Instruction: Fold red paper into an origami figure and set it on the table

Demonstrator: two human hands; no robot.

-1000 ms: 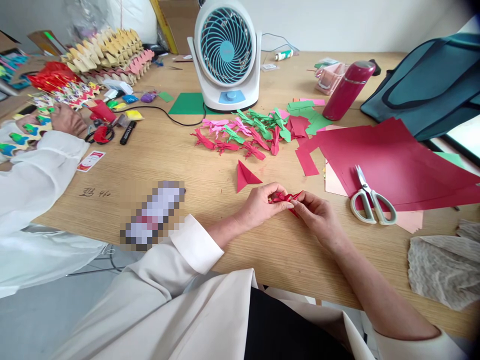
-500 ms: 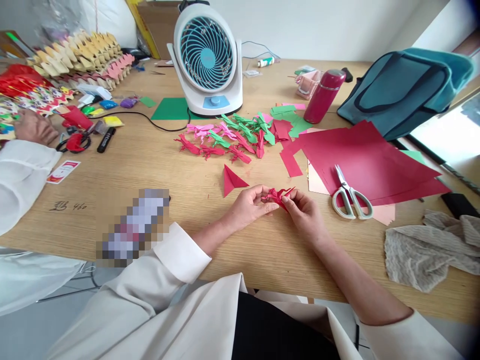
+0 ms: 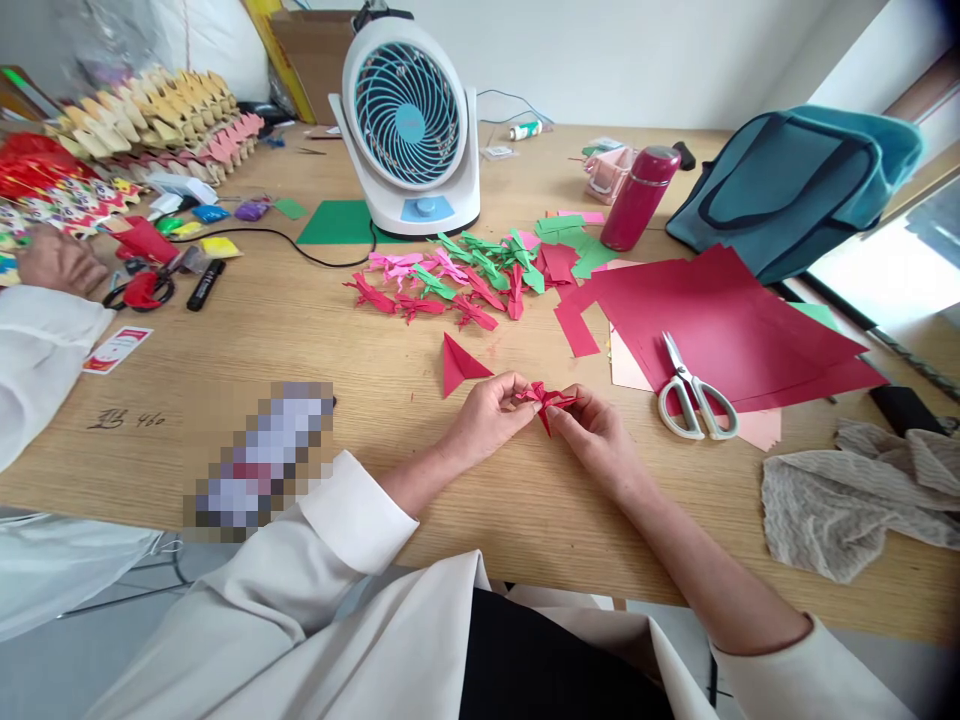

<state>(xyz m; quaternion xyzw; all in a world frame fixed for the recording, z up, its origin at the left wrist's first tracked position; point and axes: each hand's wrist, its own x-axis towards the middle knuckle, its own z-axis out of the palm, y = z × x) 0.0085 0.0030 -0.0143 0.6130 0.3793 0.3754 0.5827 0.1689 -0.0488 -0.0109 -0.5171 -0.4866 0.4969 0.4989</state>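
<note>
Between my hands is a small red folded-paper figure (image 3: 546, 399) with thin limbs spread to both sides and a point facing down. My left hand (image 3: 491, 415) pinches its left side. On its right side, my right hand (image 3: 598, 435) grips it between thumb and fingers. Fingers cover parts of the figure. Just beyond my left hand lies a red folded paper triangle (image 3: 459, 366). Farther back, several finished-looking folded figures (image 3: 472, 270) in red, green and pink lie in a group.
White-handled scissors (image 3: 694, 395) rest on large red paper sheets (image 3: 735, 320) at right. A fan (image 3: 411, 130), a red flask (image 3: 640, 198) and a teal bag (image 3: 787, 190) stand behind. A grey cloth (image 3: 832, 505) lies right. Another person's hand (image 3: 60, 260) is at left.
The red figure has turned in my fingers, so its point now faces down and its limbs spread sideways. Both hands still hold it. The whole view has shifted slightly.
</note>
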